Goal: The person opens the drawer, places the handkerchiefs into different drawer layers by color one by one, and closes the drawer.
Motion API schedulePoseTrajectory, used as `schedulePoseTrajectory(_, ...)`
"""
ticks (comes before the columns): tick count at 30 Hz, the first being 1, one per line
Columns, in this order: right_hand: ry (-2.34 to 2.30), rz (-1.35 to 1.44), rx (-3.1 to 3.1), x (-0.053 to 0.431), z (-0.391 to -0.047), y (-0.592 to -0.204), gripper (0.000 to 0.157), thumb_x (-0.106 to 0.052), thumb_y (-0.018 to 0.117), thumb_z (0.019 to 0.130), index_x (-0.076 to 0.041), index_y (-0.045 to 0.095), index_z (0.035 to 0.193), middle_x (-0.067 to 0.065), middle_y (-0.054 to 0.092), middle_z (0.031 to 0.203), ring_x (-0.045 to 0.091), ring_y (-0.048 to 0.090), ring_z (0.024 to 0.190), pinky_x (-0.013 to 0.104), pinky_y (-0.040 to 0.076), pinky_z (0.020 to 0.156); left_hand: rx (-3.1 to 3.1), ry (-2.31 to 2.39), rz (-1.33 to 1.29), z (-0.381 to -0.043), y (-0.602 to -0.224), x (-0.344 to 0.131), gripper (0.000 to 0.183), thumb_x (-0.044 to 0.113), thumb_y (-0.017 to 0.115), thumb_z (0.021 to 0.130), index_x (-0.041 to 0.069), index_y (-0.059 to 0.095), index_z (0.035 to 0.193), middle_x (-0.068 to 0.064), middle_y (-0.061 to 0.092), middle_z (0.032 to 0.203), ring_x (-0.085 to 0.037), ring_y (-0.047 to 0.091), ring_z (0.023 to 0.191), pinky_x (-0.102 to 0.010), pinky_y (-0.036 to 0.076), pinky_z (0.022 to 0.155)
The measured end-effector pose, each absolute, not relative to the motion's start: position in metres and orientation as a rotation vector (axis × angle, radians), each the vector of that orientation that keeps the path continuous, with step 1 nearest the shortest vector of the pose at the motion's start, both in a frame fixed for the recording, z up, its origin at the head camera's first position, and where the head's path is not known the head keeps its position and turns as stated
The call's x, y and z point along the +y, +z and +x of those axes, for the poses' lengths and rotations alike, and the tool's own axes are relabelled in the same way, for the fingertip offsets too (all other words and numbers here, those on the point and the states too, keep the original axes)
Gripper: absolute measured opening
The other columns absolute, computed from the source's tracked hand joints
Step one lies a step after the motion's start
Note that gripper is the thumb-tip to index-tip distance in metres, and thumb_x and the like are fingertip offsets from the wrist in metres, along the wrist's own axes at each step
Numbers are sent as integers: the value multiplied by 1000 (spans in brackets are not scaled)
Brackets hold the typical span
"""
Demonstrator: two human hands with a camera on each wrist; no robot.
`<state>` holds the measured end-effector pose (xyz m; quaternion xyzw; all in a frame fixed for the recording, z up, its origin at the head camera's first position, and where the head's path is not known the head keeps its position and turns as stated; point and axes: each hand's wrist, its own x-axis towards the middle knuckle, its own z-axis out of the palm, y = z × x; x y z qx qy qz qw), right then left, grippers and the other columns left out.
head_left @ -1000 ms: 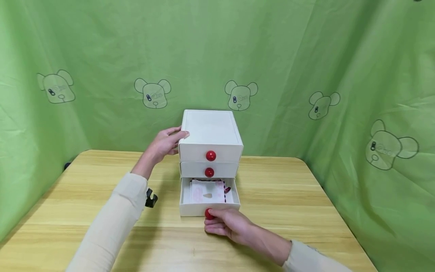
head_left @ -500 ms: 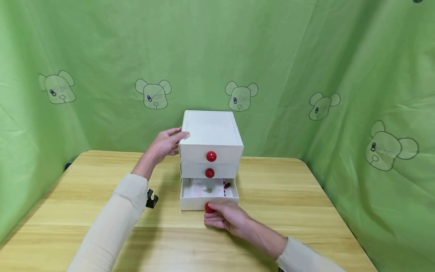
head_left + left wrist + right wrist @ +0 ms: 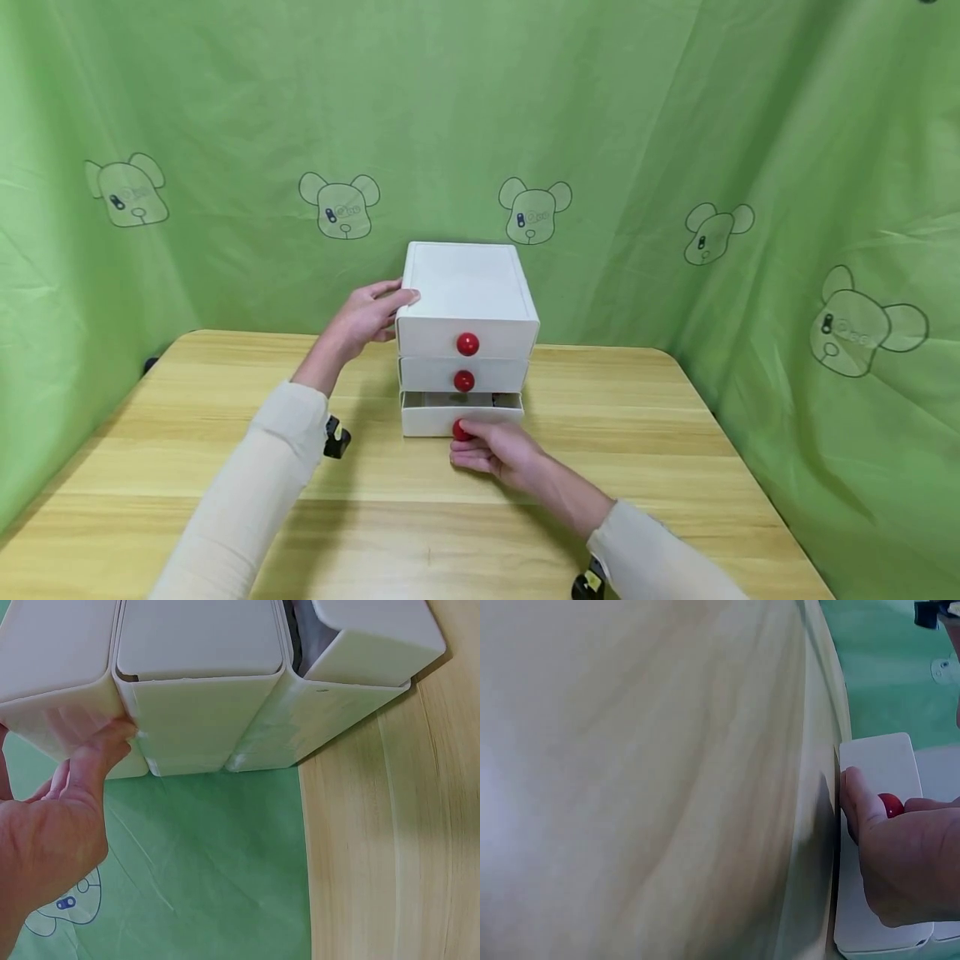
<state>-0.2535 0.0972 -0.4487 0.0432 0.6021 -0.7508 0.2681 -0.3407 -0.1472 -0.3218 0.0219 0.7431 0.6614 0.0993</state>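
Note:
A white three-drawer cabinet [image 3: 468, 279] stands on the wooden table. My left hand [image 3: 363, 317] braces its upper left side, thumb over the top edge and fingers along the side wall. With thumb and fingers, my right hand [image 3: 502, 450] pinches the red knob [image 3: 460, 429] of the bottom drawer [image 3: 427, 423]. That drawer sticks out a short way, leaving a narrow gap with its contents mostly in shadow. In the left wrist view the same drawer [image 3: 375, 664] juts past the two flush ones. The right wrist view shows the red knob [image 3: 890, 804] between thumb and fingers.
The upper drawers carry a top red knob [image 3: 467, 343] and a middle red knob [image 3: 464, 381]. A green curtain [image 3: 435, 108] with bear outlines hangs behind and beside the wooden table [image 3: 600, 417]. Black wrist-worn devices show below both sleeves.
My right hand has pushed the bottom drawer inward by its knob, so the pale cloth-like contents have mostly slid out of sight. The left hand has stayed at the cabinet's side.

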Motion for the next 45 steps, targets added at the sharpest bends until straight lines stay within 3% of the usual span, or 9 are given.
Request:
schedulePoseTrajectory(8, -2055, 125, 1608, 98, -270, -450, 32, -9, 57, 94, 11, 53, 119, 26, 67, 95, 36, 68, 91, 41, 55, 86, 2227, 1924, 67, -321, -303, -142, 69, 36, 62, 92, 17, 29, 150, -11, 59, 124, -17, 60, 97, -32, 55, 85)
schedulePoseTrajectory(19, -2037, 101, 1620, 98, -280, -452, 36, -10, 57, 95, 11, 50, 123, 34, 61, 108, 36, 68, 91, 42, 54, 87, 2205, 1936, 68, -319, -302, -142, 70, 35, 62, 92, 16, 29, 150, -12, 56, 132, -25, 57, 114, -34, 53, 90)
schedulePoseTrajectory(29, -2048, 71, 1620, 99, -284, -455, 31, -8, 58, 94, 11, 54, 119, 29, 66, 100, 33, 69, 87, 40, 56, 85, 2197, 1972, 50, -342, -324, -146, 75, 44, 68, 86, 23, 33, 148, -9, 60, 122, -17, 60, 97, -30, 56, 82)
schedulePoseTrajectory(45, -2023, 61, 1658, 96, -286, -453, 37, -9, 55, 96, 13, 48, 125, 31, 62, 105, 36, 67, 93, 43, 54, 89, 2190, 1992, 40, -341, -325, -145, 80, 45, 71, 82, 21, 33, 148, -10, 56, 131, -26, 56, 116, -34, 54, 89)
